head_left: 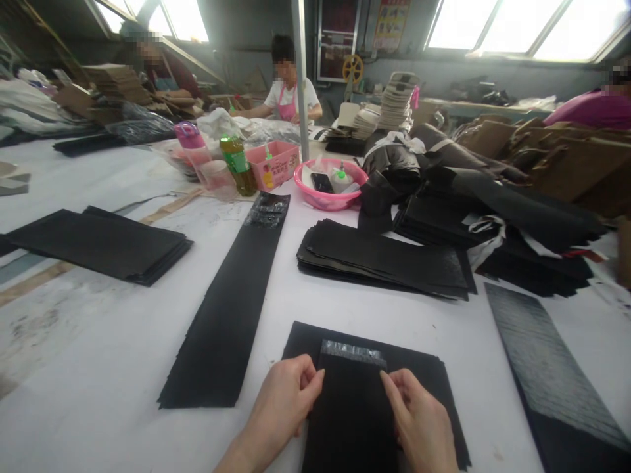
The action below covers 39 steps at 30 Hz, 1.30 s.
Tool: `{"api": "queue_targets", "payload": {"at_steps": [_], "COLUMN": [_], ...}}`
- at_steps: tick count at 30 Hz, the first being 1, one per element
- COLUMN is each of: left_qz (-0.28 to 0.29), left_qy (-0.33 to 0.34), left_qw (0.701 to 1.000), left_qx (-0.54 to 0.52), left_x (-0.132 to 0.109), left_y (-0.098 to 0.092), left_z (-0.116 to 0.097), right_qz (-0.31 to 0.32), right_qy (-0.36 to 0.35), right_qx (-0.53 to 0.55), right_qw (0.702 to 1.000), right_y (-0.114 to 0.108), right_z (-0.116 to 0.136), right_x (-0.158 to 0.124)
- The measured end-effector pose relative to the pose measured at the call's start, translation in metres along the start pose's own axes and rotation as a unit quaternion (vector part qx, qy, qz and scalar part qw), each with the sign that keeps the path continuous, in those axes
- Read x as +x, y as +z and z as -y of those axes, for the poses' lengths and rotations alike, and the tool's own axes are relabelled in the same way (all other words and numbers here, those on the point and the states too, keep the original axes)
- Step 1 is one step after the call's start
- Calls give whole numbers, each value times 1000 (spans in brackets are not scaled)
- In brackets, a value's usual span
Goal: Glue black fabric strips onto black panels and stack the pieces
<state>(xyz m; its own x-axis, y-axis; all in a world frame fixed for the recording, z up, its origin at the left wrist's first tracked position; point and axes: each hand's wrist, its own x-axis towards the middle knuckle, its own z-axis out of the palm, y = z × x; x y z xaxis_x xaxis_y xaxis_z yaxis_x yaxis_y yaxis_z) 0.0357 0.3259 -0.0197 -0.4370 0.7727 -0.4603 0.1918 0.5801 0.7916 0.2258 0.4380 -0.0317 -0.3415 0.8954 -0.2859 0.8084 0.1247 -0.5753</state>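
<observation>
A black strip with a shiny, glue-like band across its far end lies in front of me, over a wider black sheet. My left hand pinches the strip's left edge just below the band. At its right edge, my right hand grips it between thumb and fingers. To the left stretches a long pile of black strips, its far end coated with the same shiny stuff. A black panel with a whitish, streaked surface lies at the right.
Black sheets are stacked at the left and beyond my hands. A pink basin holds a phone and a bottle. Near it stand a pink box and a green-labelled bottle. A metal post rises behind; other people work farther back.
</observation>
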Motion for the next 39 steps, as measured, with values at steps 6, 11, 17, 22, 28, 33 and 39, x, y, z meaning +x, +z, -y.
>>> {"api": "queue_targets", "payload": {"at_steps": [6, 11, 17, 22, 28, 33, 39], "left_qz": [-2, -8, -11, -12, -16, -26, -29], "left_qy": [-5, -10, -10, -11, -4, 7, 12], "left_qw": [1000, 1000, 999, 998, 993, 987, 982], "left_qx": [11, 17, 34, 58, 116, 159, 186], "left_x": [0, 0, 0, 1, 1, 3, 4], "left_y": [-1, -1, 0, 1, 1, 2, 2], "left_z": [-2, -4, -5, -5, -10, -9, -9], "right_qz": [-3, 3, 0, -10, -34, -39, -39], "right_qy": [2, 18, 19, 11, 2, 4, 13], "right_qx": [5, 3, -2, -13, -16, -11, -15], "right_qw": [1000, 1000, 1000, 1000, 999, 999, 999], "right_y": [1, 1, 0, -1, -2, -2, -2], "right_z": [0, 2, 5, 8, 10, 12, 13], "right_x": [0, 1, 2, 0, 0, 0, -1]}}
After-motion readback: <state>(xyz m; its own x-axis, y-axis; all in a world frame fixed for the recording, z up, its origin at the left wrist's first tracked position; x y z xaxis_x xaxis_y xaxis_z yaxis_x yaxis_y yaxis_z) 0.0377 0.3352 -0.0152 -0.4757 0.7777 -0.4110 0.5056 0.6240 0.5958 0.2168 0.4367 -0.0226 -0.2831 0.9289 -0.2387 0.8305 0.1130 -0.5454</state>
